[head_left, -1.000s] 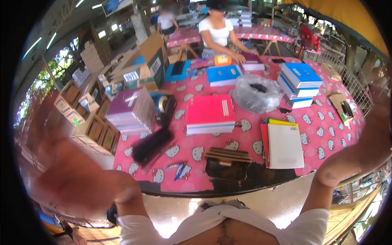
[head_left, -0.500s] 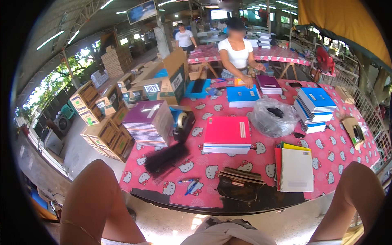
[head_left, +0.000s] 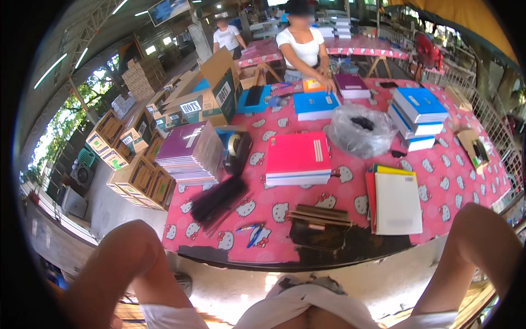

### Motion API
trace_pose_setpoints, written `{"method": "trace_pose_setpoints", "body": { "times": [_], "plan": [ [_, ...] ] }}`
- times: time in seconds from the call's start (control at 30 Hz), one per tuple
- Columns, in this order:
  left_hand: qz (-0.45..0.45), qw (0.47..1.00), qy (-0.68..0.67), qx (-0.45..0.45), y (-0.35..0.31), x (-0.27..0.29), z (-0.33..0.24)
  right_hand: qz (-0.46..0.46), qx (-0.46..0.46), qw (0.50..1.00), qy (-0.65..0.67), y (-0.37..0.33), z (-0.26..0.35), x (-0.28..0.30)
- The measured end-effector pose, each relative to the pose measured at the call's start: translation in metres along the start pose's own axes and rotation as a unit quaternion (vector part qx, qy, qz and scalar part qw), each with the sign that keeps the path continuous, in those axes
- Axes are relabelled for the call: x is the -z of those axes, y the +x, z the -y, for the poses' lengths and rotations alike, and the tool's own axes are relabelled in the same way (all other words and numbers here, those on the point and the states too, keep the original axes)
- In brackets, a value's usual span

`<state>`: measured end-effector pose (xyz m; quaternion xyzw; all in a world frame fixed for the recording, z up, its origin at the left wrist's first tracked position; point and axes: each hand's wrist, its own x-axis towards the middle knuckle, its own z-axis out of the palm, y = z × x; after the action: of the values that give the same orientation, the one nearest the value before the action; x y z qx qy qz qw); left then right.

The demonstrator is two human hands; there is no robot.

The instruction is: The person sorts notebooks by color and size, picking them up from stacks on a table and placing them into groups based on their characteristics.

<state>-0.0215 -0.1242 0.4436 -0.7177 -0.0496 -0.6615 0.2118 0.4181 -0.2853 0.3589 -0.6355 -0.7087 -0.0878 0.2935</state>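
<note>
Both my arms are bent with the elbows raised toward the table: the left arm [head_left: 129, 247] on the left, the right arm [head_left: 474, 236] on the right. My left hand and my right hand are out of the picture. In front of me, on a pink table cover, sit a stack of pink-topped notebooks [head_left: 298, 156], a black bundle of thin strips [head_left: 218, 203] and a dark brown pouch [head_left: 318, 230]. Blue pens [head_left: 255, 236] lie left of the pouch. To its right, a white spiral notebook [head_left: 398, 203] rests over red and yellow ones.
Left stand a purple notebook stack [head_left: 189, 151], a tape dispenser [head_left: 236, 153] and an open carton [head_left: 211, 104]. A plastic bag [head_left: 361, 134] and blue notebooks [head_left: 419, 112] are to the right. Across the table, a co-worker [head_left: 301, 46] touches another blue stack [head_left: 316, 104]. Cartons [head_left: 145, 181] stand beside the table.
The view has tilted down and turned slightly, so the table and its things appear higher. Both my elbows stay raised. The co-worker's hand remains at the blue notebooks.
</note>
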Motion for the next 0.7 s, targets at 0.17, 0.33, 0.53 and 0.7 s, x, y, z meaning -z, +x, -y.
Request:
{"method": "trace_pose_setpoints", "body": {
  "times": [0.17,0.33,0.53,0.7],
  "plan": [
    [0.371,0.894,-0.089,0.236,-0.180,-0.185,0.051,-0.113,-0.025,0.991,0.063,-0.009,0.005,0.011],
    [0.503,0.843,-0.070,0.174,-0.421,-0.245,0.078,-0.181,-0.052,0.941,0.280,0.009,0.022,-0.054],
    [0.474,0.855,-0.103,0.183,-0.471,-0.261,0.081,0.062,-0.072,0.986,0.135,-0.042,0.005,-0.308],
    [0.550,0.734,-0.166,0.362,-0.413,-0.259,0.099,0.112,-0.085,0.986,0.084,-0.041,0.008,-0.342]
  ]
}}
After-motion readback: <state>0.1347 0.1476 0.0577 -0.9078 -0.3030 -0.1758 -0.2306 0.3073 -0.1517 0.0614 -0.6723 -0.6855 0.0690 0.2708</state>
